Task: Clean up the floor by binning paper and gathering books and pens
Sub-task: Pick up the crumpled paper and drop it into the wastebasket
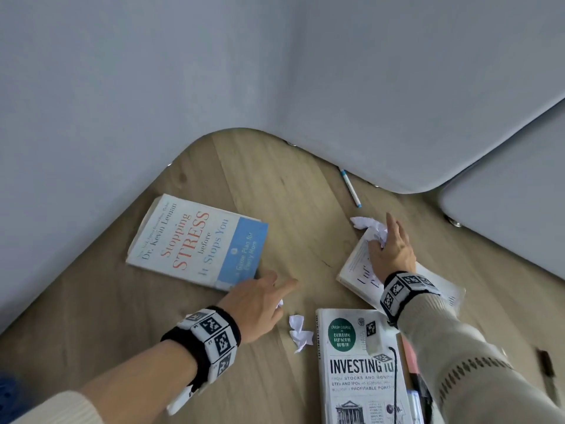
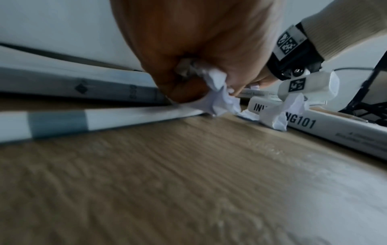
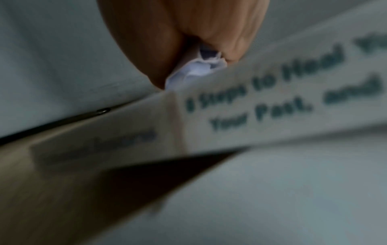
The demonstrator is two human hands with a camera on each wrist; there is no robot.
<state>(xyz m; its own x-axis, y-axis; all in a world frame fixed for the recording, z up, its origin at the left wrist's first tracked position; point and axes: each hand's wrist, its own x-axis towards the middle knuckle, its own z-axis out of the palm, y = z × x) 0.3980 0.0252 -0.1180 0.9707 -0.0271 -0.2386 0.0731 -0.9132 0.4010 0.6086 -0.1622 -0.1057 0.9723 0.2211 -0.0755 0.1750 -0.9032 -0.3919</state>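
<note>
A: Hands?
B: Left hand (image 1: pixel 260 304) curls round a small crumpled white paper scrap (image 2: pixel 220 92); right hand (image 1: pixel 393 252) clutches a crumpled white paper ball (image 1: pixel 377 231) over an open white book (image 1: pixel 356 270).
A: Floor?
B: Loose crumpled white paper wad (image 1: pixel 299 332) beside the white Investing 101 hardback (image 1: pixel 357 371); blue-and-white pen (image 1: pixel 350 188) near the grey sofa (image 1: pixel 397 102).

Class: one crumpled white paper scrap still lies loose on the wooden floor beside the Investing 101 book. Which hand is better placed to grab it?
Left hand: it hovers right beside the crumpled white paper scrap, though already holding some paper. The right hand sits farther off, gripping another wad.
</note>
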